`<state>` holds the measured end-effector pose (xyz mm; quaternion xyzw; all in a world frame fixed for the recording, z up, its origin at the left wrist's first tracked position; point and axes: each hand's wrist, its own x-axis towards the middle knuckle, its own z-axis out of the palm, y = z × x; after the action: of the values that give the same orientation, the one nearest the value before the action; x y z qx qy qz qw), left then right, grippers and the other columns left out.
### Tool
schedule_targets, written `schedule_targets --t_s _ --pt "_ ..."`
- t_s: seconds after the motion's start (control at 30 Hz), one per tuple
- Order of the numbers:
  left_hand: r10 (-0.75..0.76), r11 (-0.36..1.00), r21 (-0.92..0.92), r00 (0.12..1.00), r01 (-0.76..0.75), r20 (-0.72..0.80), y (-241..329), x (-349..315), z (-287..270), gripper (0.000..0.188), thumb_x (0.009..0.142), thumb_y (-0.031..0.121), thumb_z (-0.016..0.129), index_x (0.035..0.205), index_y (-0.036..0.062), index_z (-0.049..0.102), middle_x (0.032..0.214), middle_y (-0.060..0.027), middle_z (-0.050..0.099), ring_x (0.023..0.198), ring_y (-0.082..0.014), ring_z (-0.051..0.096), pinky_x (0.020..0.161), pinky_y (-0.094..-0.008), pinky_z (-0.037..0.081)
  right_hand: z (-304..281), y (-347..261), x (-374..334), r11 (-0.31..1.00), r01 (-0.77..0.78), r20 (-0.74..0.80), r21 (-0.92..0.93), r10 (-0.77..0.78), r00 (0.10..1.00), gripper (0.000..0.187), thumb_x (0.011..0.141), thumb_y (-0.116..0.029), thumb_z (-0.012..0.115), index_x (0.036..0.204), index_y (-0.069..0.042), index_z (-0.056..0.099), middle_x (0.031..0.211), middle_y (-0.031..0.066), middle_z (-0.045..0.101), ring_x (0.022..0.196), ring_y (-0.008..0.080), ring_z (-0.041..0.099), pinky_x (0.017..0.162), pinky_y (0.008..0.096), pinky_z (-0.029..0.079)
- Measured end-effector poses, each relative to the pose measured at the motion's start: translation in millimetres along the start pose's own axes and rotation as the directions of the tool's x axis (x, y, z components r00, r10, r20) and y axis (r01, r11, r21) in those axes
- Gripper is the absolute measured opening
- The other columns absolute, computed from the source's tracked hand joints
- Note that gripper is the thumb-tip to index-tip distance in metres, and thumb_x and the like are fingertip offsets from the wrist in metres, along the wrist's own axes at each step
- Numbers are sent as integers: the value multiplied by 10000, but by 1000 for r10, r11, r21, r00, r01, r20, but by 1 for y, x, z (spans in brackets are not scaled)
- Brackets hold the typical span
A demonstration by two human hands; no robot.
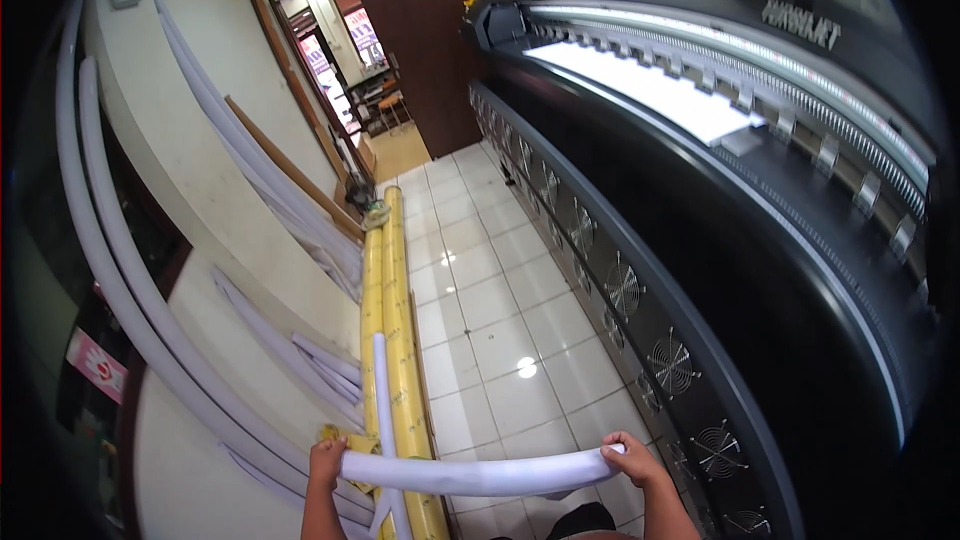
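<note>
A white roll of sheet material [480,477] spans crosswise in front of me, held up above the tiled floor and sagging slightly. My left hand [328,460] is closed round its left end. At the right end, my right hand [627,457] grips the roll with the thumb over its edge. Below and behind my left hand, a thin white roll [383,390] lies along long yellow wrapped rolls [402,340] on the floor.
A large black wide-format printer [640,200] fills the right side, with a white sheet [640,90] in it and round fan grilles [672,360] along its side. Long white rolls [120,250] lean on the left wall. A dark brown door [410,50] stands at the far end.
</note>
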<state>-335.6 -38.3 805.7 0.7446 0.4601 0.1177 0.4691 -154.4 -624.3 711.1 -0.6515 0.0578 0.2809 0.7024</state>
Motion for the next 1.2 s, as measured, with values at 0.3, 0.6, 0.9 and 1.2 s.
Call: schedule_targets --t_s 0.3,0.6,0.9,1.2 --pt "588 685 -315 754 -657 -294 119 -62 -131 290 910 263 679 772 8 666 697 -54 630 609 -181 582 611 -338 480 80 -214 13 722 356 -6 -593 -446 895 340 887 -325 687 790 1 694 738 129 677 697 231 640 699 354 512" --pt "-79 996 -41 993 76 -91 70 29 -170 347 967 276 593 790 6 719 685 -40 651 647 -136 561 624 -284 437 192 -284 100 753 461 81 -470 -483 872 310 939 -310 689 782 -48 635 719 -7 584 661 88 506 593 268 412" --pt "-94 904 -428 979 7 -183 58 149 -111 272 983 190 583 759 43 630 702 -12 622 644 -92 553 618 -267 454 235 -337 182 977 41 126 -210 -15 992 118 943 -182 652 928 -67 631 860 26 623 767 135 592 690 308 492" --pt "556 585 -409 714 -700 -426 217 235 -82 288 981 240 609 795 22 590 775 -38 633 627 -119 534 632 -270 445 240 -430 367 812 -76 63 -579 137 989 244 939 -293 654 889 -55 631 832 21 610 759 126 562 669 296 470"
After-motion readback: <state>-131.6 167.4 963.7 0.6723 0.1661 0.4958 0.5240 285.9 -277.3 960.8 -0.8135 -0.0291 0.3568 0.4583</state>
